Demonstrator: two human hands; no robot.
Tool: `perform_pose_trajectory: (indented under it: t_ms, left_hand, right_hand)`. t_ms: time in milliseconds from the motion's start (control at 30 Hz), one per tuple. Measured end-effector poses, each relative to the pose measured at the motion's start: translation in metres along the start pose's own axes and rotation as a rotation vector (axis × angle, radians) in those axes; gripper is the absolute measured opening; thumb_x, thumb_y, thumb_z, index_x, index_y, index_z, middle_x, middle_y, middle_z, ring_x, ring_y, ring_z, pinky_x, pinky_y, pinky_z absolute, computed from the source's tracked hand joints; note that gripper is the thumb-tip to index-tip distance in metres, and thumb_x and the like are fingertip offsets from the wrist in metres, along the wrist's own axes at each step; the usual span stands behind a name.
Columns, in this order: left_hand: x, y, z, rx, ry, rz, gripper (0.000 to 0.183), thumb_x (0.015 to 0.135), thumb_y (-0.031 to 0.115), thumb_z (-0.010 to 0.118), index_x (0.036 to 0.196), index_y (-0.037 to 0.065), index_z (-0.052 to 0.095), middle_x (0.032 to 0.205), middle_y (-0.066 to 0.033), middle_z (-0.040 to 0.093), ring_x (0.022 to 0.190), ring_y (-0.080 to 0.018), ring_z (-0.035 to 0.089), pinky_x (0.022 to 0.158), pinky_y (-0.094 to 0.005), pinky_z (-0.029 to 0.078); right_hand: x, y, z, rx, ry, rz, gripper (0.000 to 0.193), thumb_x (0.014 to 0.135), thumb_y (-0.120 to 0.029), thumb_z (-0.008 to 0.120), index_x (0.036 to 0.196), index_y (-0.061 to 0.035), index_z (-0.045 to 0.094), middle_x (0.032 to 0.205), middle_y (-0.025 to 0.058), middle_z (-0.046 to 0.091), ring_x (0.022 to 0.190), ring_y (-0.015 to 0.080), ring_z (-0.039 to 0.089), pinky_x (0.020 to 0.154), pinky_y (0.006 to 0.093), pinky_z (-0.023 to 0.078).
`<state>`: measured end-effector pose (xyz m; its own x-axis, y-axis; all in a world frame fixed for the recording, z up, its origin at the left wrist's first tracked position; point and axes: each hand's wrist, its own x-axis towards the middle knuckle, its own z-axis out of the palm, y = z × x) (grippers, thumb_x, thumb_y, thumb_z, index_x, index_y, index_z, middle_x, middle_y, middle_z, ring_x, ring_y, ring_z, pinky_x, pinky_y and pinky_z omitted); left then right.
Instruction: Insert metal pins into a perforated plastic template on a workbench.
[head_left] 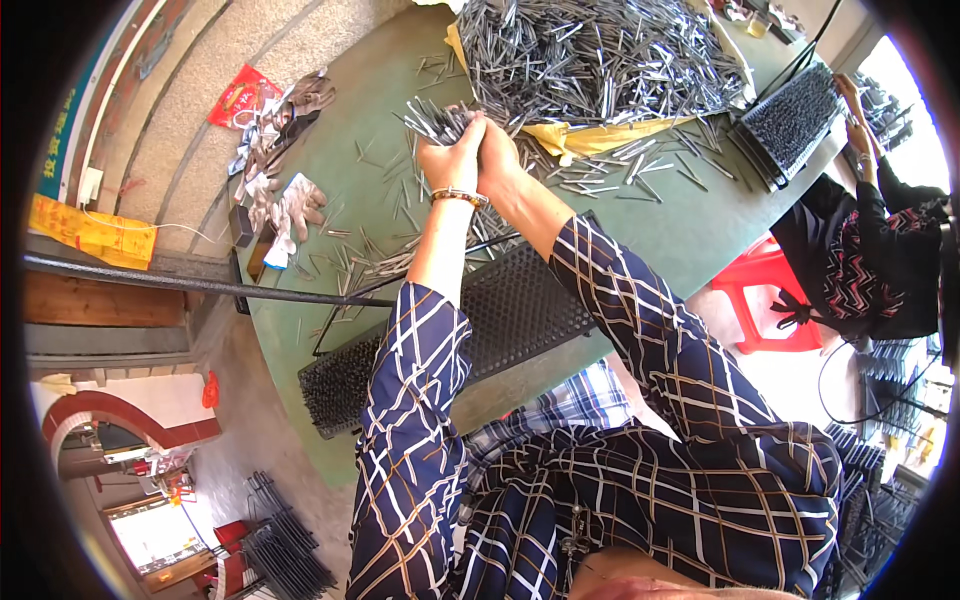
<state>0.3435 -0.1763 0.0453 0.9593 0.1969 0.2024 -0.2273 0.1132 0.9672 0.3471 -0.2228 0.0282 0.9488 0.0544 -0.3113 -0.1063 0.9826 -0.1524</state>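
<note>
Cupped together over the far side of the green table, my left hand and my right hand are closed around a bundle of short metal rods. The rod ends stick out past the fingers on the left. Right behind my hands rises a large heap of similar rods on yellow sheeting. Below my forearms lies a long black perforated tray. Its left end is packed with upright rods; my sleeves hide part of it.
Loose rods are scattered over the tabletop. Work gloves and a red packet lie at the left edge. A black bar crosses from the left. At right, another person works at a second filled tray, beside a red stool.
</note>
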Motion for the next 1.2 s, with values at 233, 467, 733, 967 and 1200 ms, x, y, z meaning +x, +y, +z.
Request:
perform_pose_trajectory:
  t_ms: [233, 467, 733, 967, 1200]
  left_hand:
    - [0.005, 0.005, -0.020, 0.020, 0.013, -0.036, 0.025, 0.072, 0.015, 0.073, 0.087, -0.001, 0.061, 0.081, -0.0055, 0.064, 0.069, -0.0117, 0.058, 0.065, -0.0298, 0.049]
    - [-0.053, 0.088, -0.056, -0.638, -0.238, -0.700, 0.013, 0.081, 0.007, 0.063, 0.088, -0.003, 0.059, 0.079, -0.0108, 0.062, 0.073, -0.0205, 0.062, 0.066, -0.0320, 0.054]
    - [-0.168, 0.080, -0.078, -0.835, -0.175, -0.684, 0.013, 0.085, 0.008, 0.059, 0.096, 0.001, 0.057, 0.086, -0.0073, 0.061, 0.078, -0.0168, 0.061, 0.068, -0.0298, 0.054]
    - [-0.258, 0.084, -0.101, -0.478, 0.036, -0.370, 0.021, 0.083, 0.003, 0.062, 0.102, -0.001, 0.055, 0.085, -0.0048, 0.063, 0.073, -0.0114, 0.060, 0.068, -0.0234, 0.049]
    - [-0.288, 0.067, -0.118, -0.263, 0.064, -0.261, 0.017, 0.081, 0.006, 0.066, 0.096, 0.002, 0.057, 0.085, -0.0008, 0.062, 0.073, -0.0075, 0.059, 0.066, -0.0225, 0.048]
  right_hand:
    - [-0.039, 0.005, 0.023, -0.261, 0.061, -0.013, 0.037, 0.096, -0.037, 0.045, 0.100, -0.0023, 0.057, 0.097, 0.0095, 0.060, 0.088, 0.0210, 0.057, 0.078, 0.0385, 0.048]
    - [-0.106, -0.020, 0.029, -0.326, -0.199, 0.262, 0.039, 0.096, -0.040, 0.041, 0.104, -0.0051, 0.055, 0.085, -0.0006, 0.058, 0.082, 0.0131, 0.055, 0.087, 0.0323, 0.043]
    - [-0.176, 0.003, -0.017, -0.333, -0.067, 0.315, 0.053, 0.097, -0.044, 0.033, 0.125, -0.0008, 0.048, 0.114, 0.0168, 0.058, 0.098, 0.0237, 0.058, 0.090, 0.0366, 0.047]
    - [-0.268, 0.069, -0.058, -0.270, 0.196, 0.033, 0.054, 0.093, -0.049, 0.042, 0.114, -0.0030, 0.058, 0.106, 0.0072, 0.061, 0.099, 0.0187, 0.056, 0.091, 0.0315, 0.043]
    - [-0.282, 0.089, -0.079, -0.306, 0.287, 0.001, 0.042, 0.095, -0.040, 0.045, 0.103, -0.0024, 0.062, 0.091, 0.0079, 0.065, 0.077, 0.0161, 0.059, 0.072, 0.0292, 0.048]
